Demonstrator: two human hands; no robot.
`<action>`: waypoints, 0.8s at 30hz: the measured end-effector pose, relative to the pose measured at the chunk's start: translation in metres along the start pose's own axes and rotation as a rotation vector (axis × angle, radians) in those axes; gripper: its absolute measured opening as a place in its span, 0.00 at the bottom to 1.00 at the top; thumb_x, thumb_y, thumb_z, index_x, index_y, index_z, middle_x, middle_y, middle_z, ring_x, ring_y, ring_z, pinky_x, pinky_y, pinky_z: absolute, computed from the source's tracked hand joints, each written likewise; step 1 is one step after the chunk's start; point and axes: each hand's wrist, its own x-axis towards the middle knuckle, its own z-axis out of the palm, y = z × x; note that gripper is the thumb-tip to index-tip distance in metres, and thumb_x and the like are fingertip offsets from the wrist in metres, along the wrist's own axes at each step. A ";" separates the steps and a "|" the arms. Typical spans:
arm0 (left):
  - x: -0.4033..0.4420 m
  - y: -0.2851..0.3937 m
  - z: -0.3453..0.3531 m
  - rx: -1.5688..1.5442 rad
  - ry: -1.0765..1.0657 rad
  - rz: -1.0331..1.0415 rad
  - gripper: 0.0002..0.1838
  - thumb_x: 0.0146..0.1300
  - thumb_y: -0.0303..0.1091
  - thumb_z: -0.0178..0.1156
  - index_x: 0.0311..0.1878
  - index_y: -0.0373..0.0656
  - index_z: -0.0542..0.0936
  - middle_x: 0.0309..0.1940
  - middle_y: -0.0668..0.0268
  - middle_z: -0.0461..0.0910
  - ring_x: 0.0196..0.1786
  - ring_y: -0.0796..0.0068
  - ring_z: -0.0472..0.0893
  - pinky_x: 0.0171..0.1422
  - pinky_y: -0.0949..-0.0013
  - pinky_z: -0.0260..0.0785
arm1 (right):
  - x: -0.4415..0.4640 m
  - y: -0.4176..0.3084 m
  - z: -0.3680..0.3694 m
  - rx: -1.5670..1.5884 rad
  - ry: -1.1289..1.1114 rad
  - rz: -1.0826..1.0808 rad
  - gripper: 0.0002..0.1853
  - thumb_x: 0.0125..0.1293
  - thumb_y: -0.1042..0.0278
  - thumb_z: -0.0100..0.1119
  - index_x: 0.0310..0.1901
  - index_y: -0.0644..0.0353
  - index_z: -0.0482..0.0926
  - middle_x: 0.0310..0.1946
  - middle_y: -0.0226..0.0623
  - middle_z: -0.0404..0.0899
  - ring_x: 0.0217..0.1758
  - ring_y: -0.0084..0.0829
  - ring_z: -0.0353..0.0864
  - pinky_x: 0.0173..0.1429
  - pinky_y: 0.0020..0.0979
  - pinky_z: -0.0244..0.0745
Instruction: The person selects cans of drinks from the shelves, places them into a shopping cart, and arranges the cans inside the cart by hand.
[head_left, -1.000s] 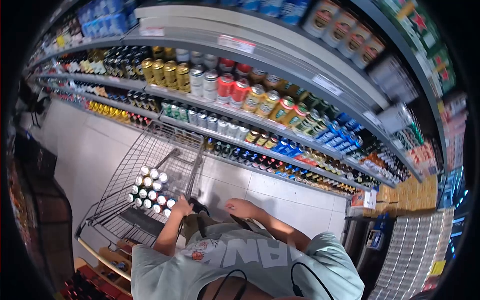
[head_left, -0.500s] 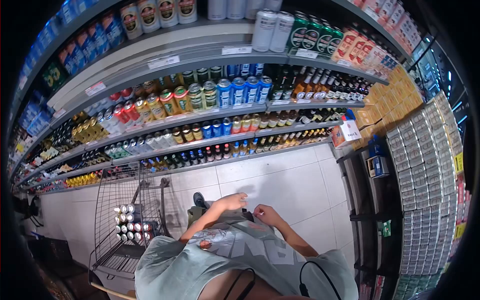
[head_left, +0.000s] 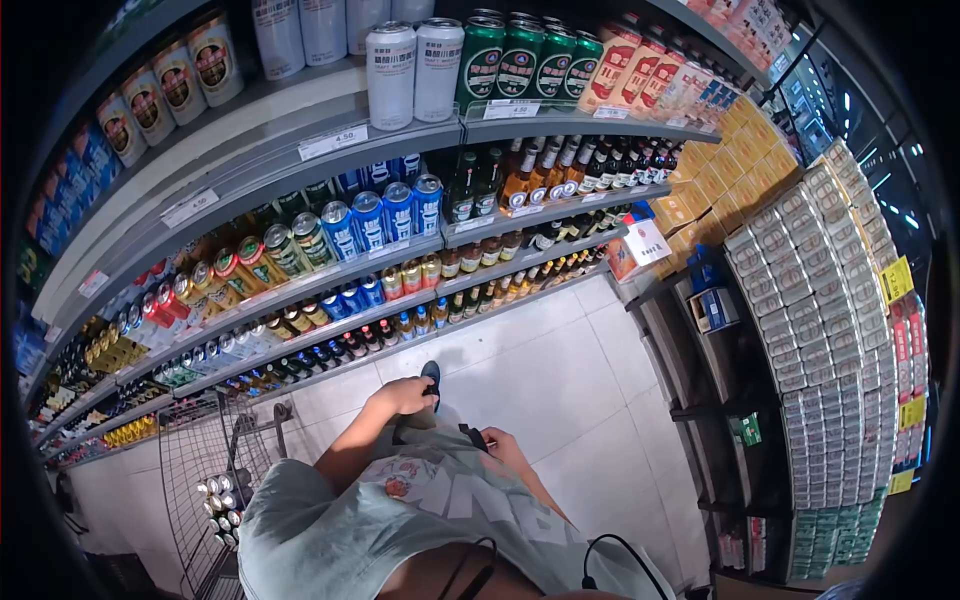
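My left hand point(head_left: 408, 395) hangs in front of my body above the floor, fingers slightly bent and partly apart, with nothing visible in it. Just beyond it shows a dark shoe point(head_left: 431, 372). On the other side, my right hand point(head_left: 498, 443) is closed at waist height, beside the hem of my grey-green shirt point(head_left: 440, 485). A small black item point(head_left: 472, 436) pokes out at its fingertips; its kind is unclear. Neither hand touches the shelves. White tall cans point(head_left: 437, 72) and green beer cans point(head_left: 521, 60) stand on the upper shelf ahead.
A wire shopping cart point(head_left: 185, 490) with several cans point(head_left: 222, 500) stands at my left. Lower shelves hold blue cans point(head_left: 368, 222) and amber bottles point(head_left: 520, 178). Stacked can packs point(head_left: 820, 280) and a dark rack point(head_left: 690, 370) line the right side; yellow cartons point(head_left: 735, 170) stand behind.
My view has moved closer to the shelves and turned right, so the cart sits lower and farther left. Both hands have lowered slightly, and the left hand's fingers look less spread.
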 end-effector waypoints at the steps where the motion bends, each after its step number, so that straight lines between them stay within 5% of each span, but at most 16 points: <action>1: 0.007 0.004 -0.014 -0.075 0.036 0.075 0.30 0.69 0.53 0.59 0.66 0.41 0.75 0.58 0.50 0.83 0.61 0.48 0.81 0.65 0.55 0.73 | 0.016 -0.011 -0.004 -0.001 0.004 -0.001 0.08 0.61 0.84 0.61 0.42 0.66 0.82 0.35 0.32 0.84 0.40 0.23 0.83 0.49 0.30 0.81; 4: 0.021 0.033 -0.073 -0.233 0.213 0.281 0.23 0.70 0.45 0.61 0.63 0.43 0.78 0.55 0.53 0.85 0.58 0.52 0.83 0.61 0.58 0.76 | 0.065 -0.054 -0.033 -0.056 0.045 0.044 0.08 0.60 0.84 0.62 0.41 0.65 0.83 0.36 0.33 0.85 0.39 0.25 0.84 0.48 0.30 0.80; 8: 0.011 0.099 -0.199 -0.423 0.475 0.490 0.16 0.70 0.35 0.60 0.58 0.41 0.80 0.51 0.57 0.85 0.54 0.55 0.84 0.58 0.59 0.76 | 0.143 -0.129 -0.081 -0.246 -0.006 -0.231 0.06 0.60 0.81 0.63 0.38 0.62 0.83 0.38 0.34 0.86 0.42 0.28 0.85 0.48 0.30 0.79; 12: 0.002 0.116 -0.296 -0.221 1.026 0.694 0.14 0.64 0.26 0.62 0.53 0.39 0.81 0.52 0.57 0.83 0.57 0.57 0.82 0.60 0.61 0.74 | 0.218 -0.211 -0.115 -0.309 -0.009 -0.451 0.05 0.60 0.80 0.65 0.37 0.62 0.83 0.37 0.35 0.85 0.45 0.32 0.85 0.51 0.31 0.77; 20: -0.011 0.124 -0.418 -0.395 1.459 0.704 0.35 0.61 0.29 0.70 0.71 0.39 0.67 0.68 0.55 0.69 0.68 0.62 0.73 0.67 0.61 0.71 | 0.263 -0.453 -0.155 -0.481 -0.066 -0.947 0.09 0.60 0.80 0.65 0.43 0.63 0.82 0.44 0.40 0.84 0.52 0.40 0.84 0.58 0.35 0.77; 22: -0.018 0.136 -0.433 -0.009 1.599 0.561 0.43 0.59 0.34 0.74 0.74 0.38 0.62 0.70 0.51 0.68 0.71 0.60 0.71 0.69 0.58 0.70 | 0.262 -0.502 -0.163 -0.576 -0.052 -1.162 0.10 0.59 0.80 0.66 0.43 0.61 0.83 0.47 0.40 0.84 0.55 0.40 0.82 0.57 0.36 0.78; 24: -0.010 0.143 -0.440 -0.082 1.571 0.573 0.47 0.58 0.37 0.76 0.75 0.37 0.59 0.70 0.48 0.68 0.72 0.58 0.72 0.70 0.57 0.70 | 0.263 -0.549 -0.172 -0.720 -0.041 -1.337 0.12 0.59 0.76 0.67 0.45 0.61 0.82 0.51 0.40 0.83 0.58 0.41 0.80 0.63 0.38 0.74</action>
